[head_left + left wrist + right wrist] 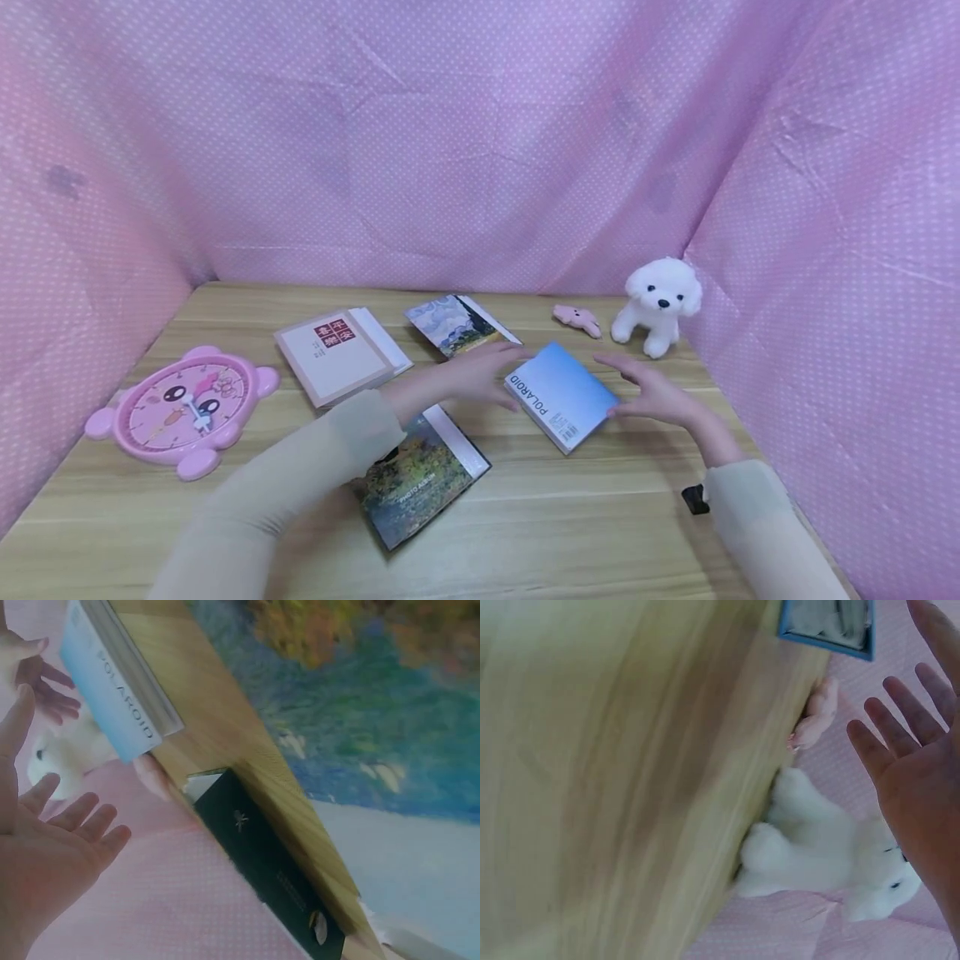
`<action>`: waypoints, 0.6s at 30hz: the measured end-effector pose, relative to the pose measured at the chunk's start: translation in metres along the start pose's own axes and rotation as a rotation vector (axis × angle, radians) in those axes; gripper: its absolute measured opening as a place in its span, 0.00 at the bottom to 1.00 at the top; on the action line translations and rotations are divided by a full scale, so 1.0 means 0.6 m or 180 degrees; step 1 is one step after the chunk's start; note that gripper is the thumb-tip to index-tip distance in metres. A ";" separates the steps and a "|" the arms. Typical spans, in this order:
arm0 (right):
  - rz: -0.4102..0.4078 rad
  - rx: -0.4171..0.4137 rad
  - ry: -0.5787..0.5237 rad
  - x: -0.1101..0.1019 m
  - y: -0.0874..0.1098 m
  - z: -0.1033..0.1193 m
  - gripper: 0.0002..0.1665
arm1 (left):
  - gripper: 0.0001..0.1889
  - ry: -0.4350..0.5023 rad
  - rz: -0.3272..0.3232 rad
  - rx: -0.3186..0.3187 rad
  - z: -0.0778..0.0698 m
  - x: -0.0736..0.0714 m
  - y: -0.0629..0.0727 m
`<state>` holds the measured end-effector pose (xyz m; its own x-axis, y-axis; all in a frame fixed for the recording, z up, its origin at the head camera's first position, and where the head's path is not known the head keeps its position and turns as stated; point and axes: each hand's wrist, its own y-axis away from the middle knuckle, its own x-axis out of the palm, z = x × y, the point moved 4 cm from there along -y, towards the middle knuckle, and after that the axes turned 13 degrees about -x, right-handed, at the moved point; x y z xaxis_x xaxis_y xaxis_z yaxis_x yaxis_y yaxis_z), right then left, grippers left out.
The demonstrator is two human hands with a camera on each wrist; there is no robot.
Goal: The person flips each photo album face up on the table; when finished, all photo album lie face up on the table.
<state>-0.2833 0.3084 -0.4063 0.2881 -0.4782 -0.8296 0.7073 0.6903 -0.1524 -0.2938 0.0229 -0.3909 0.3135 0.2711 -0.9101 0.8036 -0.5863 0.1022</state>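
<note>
A blue album (pixel 564 392) marked POLAROID lies on the table between my two hands. My left hand (pixel 480 377), fingers extended, is just left of it, above the table. On the other side my right hand (pixel 657 395) has its fingers spread, and its thumb reaches the album's right edge; whether it touches cannot be told. Both wrist views show open palms, with nothing in the left hand (pixel 52 851) or the right hand (pixel 922 772). Under my left forearm lies a photo album (pixel 420 483) with a painted cover, partly hidden by the sleeve.
A beige album (pixel 337 358) with red characters and a landscape-painted album (pixel 459 325) lie behind my left arm. A pink clock (pixel 183 408) lies at the left. Back right are a small pink toy (pixel 577 318) and a white plush dog (pixel 657 304). Pink dotted cloth (pixel 465 150) surrounds the table.
</note>
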 end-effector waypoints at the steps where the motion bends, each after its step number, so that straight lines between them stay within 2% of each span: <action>1: 0.0024 0.0008 -0.0042 0.002 0.000 -0.005 0.53 | 0.46 0.0017 0.0022 0.0001 0.001 0.004 -0.007; 6: 0.0158 -0.0039 -0.0288 0.010 -0.002 -0.028 0.52 | 0.45 0.0202 0.0188 -0.0076 0.010 0.016 -0.036; 10: 0.0296 -0.0051 -0.0355 0.014 -0.005 -0.037 0.52 | 0.44 0.0297 0.0309 -0.0116 0.017 0.021 -0.053; 14: 0.0415 -0.0051 -0.0365 0.019 -0.005 -0.046 0.52 | 0.41 0.0250 0.0397 -0.0077 0.022 0.025 -0.061; 18: 0.0445 -0.0078 -0.0354 0.020 -0.007 -0.053 0.50 | 0.39 0.0257 0.0561 -0.0128 0.028 0.026 -0.065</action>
<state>-0.3032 0.3172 -0.4330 0.4530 -0.4329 -0.7794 0.6398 0.7667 -0.0539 -0.3286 0.0372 -0.4158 0.4892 0.2283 -0.8418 0.7519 -0.5995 0.2744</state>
